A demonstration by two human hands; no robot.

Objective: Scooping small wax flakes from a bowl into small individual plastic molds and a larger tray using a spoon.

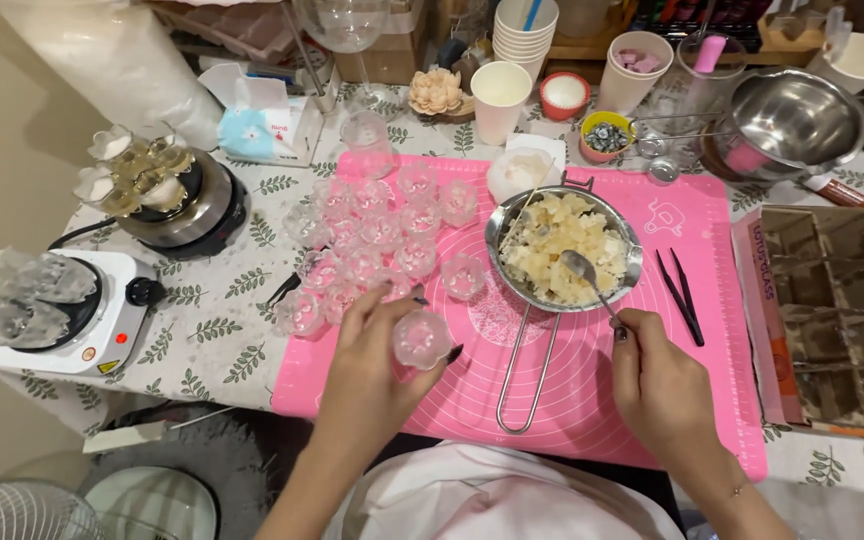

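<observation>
My left hand [372, 355] holds a small clear flower-shaped glass cup [421, 338] above the pink silicone mat [472, 390]. My right hand [657, 385] grips the handle of a metal spoon [582, 268]. The spoon's bowl rests on pale yellow wax chunks in a long-handled metal pot [560, 245] at the mat's centre. Several more clear flower cups [377, 240] stand grouped on the left part of the mat.
Black tweezers [680, 295] lie right of the pot. A divided cardboard box [837, 310] sits at far right, a steel bowl [792, 120] behind it. Two electric hotplates [82, 310] [177, 200] carrying glass cups stand on the left. Paper cups, a tissue box and small bowls line the back.
</observation>
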